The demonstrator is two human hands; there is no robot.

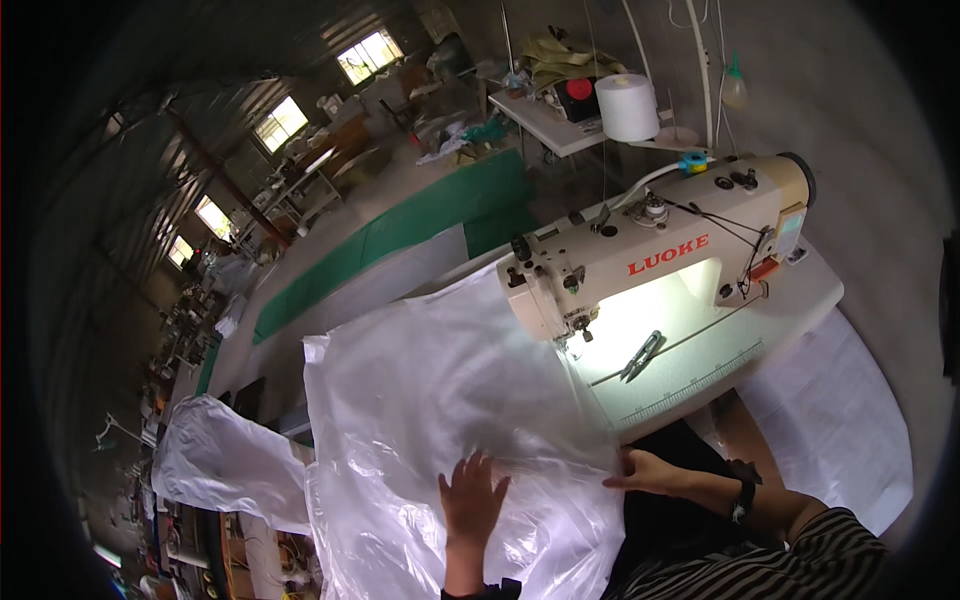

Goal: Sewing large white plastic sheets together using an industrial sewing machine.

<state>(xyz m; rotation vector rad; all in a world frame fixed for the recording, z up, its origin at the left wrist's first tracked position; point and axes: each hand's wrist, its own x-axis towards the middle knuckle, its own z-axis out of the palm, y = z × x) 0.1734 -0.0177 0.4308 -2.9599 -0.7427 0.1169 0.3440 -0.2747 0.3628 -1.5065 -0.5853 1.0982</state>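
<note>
Right hand [645, 472] pinched the white sheet [420, 365] at its edge; left hand [470, 505] rested on it, fingers spread. It covered the tabletop's [700, 372] left end, where uneven pulling could have puckered it.

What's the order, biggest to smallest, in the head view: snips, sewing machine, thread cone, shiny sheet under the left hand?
1. Shiny sheet
2. Sewing machine
3. Thread cone
4. Snips
</note>
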